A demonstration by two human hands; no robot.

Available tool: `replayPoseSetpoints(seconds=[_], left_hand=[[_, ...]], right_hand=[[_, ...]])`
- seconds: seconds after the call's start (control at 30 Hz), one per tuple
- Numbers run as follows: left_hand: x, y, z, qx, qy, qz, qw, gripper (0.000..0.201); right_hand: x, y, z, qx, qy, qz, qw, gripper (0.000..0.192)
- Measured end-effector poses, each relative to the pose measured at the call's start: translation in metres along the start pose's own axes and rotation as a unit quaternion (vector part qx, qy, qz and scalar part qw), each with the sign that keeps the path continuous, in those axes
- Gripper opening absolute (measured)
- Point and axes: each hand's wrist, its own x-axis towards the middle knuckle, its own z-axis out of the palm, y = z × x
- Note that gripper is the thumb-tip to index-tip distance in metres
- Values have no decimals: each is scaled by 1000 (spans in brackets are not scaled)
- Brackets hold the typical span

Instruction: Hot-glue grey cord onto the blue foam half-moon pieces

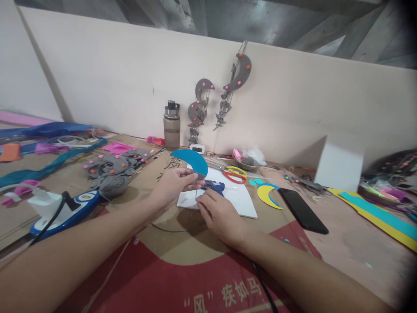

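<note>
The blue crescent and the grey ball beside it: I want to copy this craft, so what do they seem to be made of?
The blue crescent, pinched in the left hand, looks like thin foam or card sheet: flat, matte, cleanly cut edge, holding its shape. Which of the two is unclear. The grey ball looks like yarn: wound strands, fuzzy surface.

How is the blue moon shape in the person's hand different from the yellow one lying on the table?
The blue crescent is plain blue, while the yellow crescent has a blue edge along its inner curve. The blue crescent is held up off the table by the left hand; the yellow crescent lies flat, untouched. The blue crescent looks larger. Both are flat crescent cut-outs.
</note>
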Motion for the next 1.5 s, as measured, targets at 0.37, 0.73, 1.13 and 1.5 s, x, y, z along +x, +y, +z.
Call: replayPoseSetpoints(seconds=[0.37, 0.73, 1.13, 1.5], left_hand=[[17, -2, -18, -3, 61, 17, 998, 9], [17, -1, -18, -13, 83, 50, 995, 14], [19, -14, -17, -1, 106, 1, 994, 13], [22, -31, -19, -27, 90, -5, 996, 17]], right_hand=[[15, 22, -42, -126, 9, 220, 967, 32], [6, 62, -7, 65, 11, 368, 928, 11], [8, 37, -6, 309, 214, 392, 840, 25], [-1, 14, -3, 319, 86, 239, 913, 19]])
